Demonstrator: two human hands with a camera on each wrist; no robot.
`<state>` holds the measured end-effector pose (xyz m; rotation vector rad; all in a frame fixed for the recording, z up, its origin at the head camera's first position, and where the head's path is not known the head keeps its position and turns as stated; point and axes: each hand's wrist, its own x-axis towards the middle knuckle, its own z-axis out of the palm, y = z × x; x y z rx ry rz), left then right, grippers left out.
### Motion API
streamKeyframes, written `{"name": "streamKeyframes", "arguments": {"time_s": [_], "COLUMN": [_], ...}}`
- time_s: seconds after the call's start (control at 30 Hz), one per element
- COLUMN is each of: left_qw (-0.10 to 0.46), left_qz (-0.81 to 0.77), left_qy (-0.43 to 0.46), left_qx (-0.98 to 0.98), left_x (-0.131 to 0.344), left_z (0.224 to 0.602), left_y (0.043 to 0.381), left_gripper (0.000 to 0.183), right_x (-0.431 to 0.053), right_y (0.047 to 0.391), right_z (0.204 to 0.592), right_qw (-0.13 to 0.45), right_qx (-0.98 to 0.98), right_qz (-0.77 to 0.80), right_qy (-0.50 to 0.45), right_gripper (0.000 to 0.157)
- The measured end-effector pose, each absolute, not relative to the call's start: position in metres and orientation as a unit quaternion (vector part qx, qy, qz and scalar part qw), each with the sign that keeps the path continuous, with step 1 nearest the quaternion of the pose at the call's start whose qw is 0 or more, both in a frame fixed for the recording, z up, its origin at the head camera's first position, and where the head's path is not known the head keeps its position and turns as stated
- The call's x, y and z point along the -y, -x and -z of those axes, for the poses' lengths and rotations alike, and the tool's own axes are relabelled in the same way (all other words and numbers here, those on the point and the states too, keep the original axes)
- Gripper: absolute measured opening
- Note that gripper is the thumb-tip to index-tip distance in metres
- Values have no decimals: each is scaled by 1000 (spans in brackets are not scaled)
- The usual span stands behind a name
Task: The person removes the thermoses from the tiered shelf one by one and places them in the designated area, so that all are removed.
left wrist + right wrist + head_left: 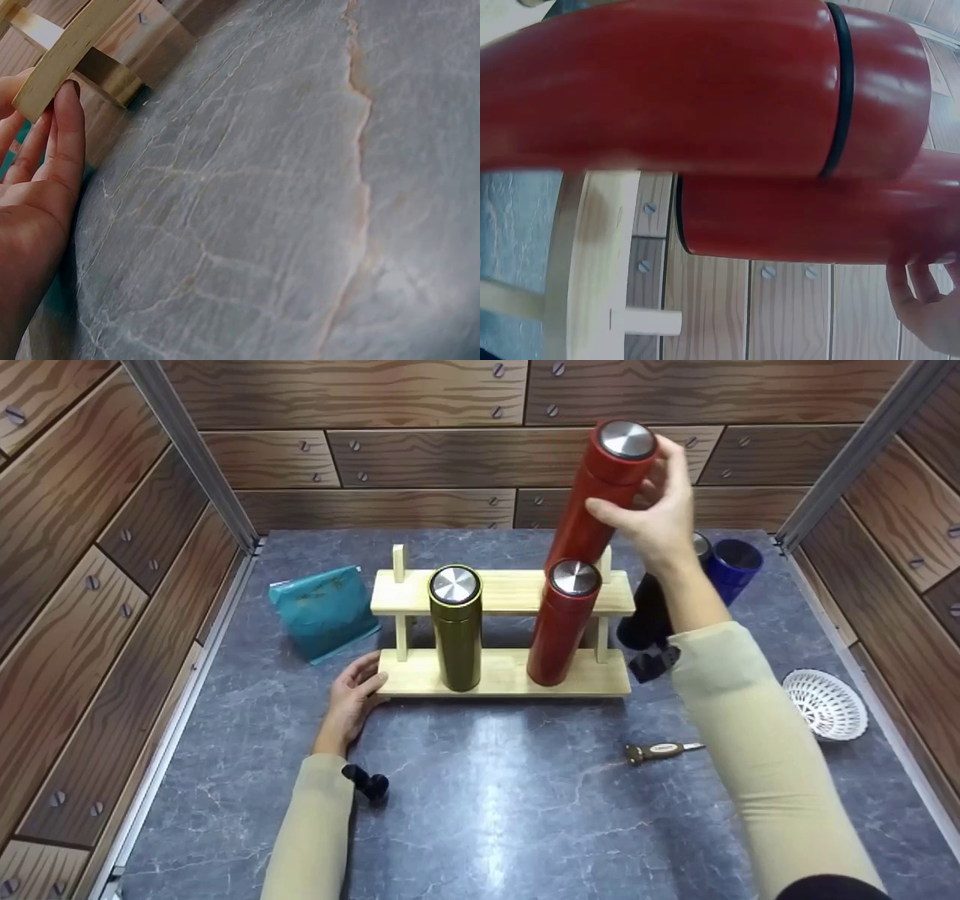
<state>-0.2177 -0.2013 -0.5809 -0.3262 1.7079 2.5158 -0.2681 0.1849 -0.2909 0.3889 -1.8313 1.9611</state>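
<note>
At its left end, the lower board of a two-tier wooden rack (504,671) is pinched by my left hand (350,697), thumb on top. The left wrist view shows the fingers at the end of that board (71,52). My right hand (661,514) holds a red thermos (581,510), tilted, by its upper part; its base is close over the upper shelf's right side. A second red thermos (559,634) and an olive-green thermos (457,649) stand on the lower shelf. In the right wrist view the held thermos (795,221) is partly hidden behind the standing one (705,82).
Left of the rack is a teal pouch (322,611). To the right, a blue cup (735,566) and a black cylindrical object (646,611) stand partly behind my forearm. A brown-handled screwdriver (654,752) and a white woven basket (825,705) lie nearer. Wood-patterned walls enclose the table.
</note>
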Motion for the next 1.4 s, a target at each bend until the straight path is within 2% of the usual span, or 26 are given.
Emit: {"name": "streamKeyframes", "arguments": {"time_s": [0.33,0.73,1.4], "left_qw": [41,35,35], "left_qz": [-826,-825,-822], "left_qy": [99,92,96], "left_qx": [-553,-556,-560], "left_x": [201,202,199], "left_z": [583,581,581], "left_y": [218,217,219], "left_gripper": [49,51,50], "right_x": [-211,-243,-292], "right_y": [256,251,210], "right_z": [305,328,339], "right_qw": [250,261,305], "right_qx": [628,644,659], "right_qz": [-727,-712,-685], "right_qy": [-125,-104,-61], "right_gripper": [74,79,77]}}
